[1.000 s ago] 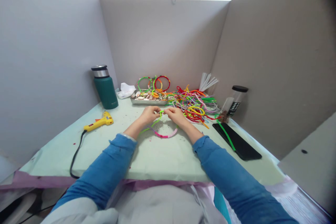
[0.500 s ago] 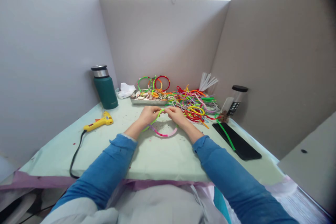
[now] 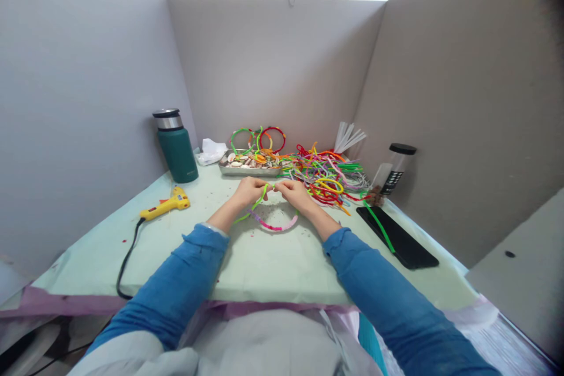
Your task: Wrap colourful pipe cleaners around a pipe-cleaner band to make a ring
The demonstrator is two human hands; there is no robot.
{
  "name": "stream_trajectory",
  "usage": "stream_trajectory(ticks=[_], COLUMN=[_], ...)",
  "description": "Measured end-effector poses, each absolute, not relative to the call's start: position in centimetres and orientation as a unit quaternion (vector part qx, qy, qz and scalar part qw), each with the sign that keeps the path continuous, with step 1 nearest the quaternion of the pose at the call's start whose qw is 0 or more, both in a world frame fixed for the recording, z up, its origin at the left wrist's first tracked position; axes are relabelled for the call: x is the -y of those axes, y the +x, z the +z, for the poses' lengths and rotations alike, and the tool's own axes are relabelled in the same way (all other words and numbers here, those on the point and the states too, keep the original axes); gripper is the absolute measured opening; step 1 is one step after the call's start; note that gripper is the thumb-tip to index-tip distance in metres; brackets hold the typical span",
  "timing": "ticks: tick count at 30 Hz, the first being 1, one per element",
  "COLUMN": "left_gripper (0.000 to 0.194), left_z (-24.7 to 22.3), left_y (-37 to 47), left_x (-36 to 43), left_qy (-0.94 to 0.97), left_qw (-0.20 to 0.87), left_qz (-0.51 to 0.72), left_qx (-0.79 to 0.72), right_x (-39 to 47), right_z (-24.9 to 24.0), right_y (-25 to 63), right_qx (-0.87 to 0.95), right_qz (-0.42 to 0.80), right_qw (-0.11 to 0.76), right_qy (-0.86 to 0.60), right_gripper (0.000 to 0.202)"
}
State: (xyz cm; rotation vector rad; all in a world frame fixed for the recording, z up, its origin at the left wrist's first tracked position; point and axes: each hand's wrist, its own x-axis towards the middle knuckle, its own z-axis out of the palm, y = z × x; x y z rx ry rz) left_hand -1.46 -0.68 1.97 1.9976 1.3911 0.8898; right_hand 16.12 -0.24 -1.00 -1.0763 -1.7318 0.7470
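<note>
Close together above the table's middle, both hands are closed in pinches. A ring [image 3: 273,228] wrapped in pink, red and purple fuzzy stem hangs below them, its upper part partly behind the fingers. My left hand [image 3: 250,192] pinches a lime-green pipe cleaner [image 3: 258,202] at the top of the ring, and the loose tail trails down to the left. At the ring's upper right, my right hand [image 3: 294,194] grips it, the fingertips a small gap from the left ones. Some lime green shows between the two hands.
Behind the hands stand a metal tray [image 3: 251,171] of small flat pieces, finished rings [image 3: 273,129] and a heap of pipe cleaners [image 3: 335,173]. A yellow glue gun [image 3: 165,207] and green bottle [image 3: 178,150] are left. A black phone [image 3: 399,241] and clear bottle [image 3: 399,167] are right.
My left fingers have shifted slightly left and opened a small gap from the right ones. The lime-green tail has swung a little to the left. My right hand has hardly moved.
</note>
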Motion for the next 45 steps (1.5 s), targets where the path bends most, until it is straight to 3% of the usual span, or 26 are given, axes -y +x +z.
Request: stream_trajectory(ticks=[17,24,39,45], left_gripper=[0.044,0.040,0.018,0.017], left_z=[2.30,2.42,2.58,2.67], left_y=[-1.82,-1.89,-1.70,-1.89], left_x=[0.57,0.78,0.84,0.86], left_qy=[0.668,0.668,0.544,0.548], left_qw=[0.440,0.449,0.611,0.605], left_qz=[0.332,0.319,0.326,0.323], left_qx=[-0.500,-0.501,-0.473,-0.479], right_x=[0.08,0.13,0.45,0.59], right_z=[-1.07,-1.16,-0.93,-0.88], right_y=[16.03,16.04,15.83,15.69], right_qx=[0.727,0.733,0.700,0.694], right_qz=[0.284,0.275,0.307,0.347], right_qw=[0.453,0.453,0.474,0.468], right_qy=[-0.431,-0.427,-0.437,-0.423], right_gripper=[0.040,0.041,0.036,0.037])
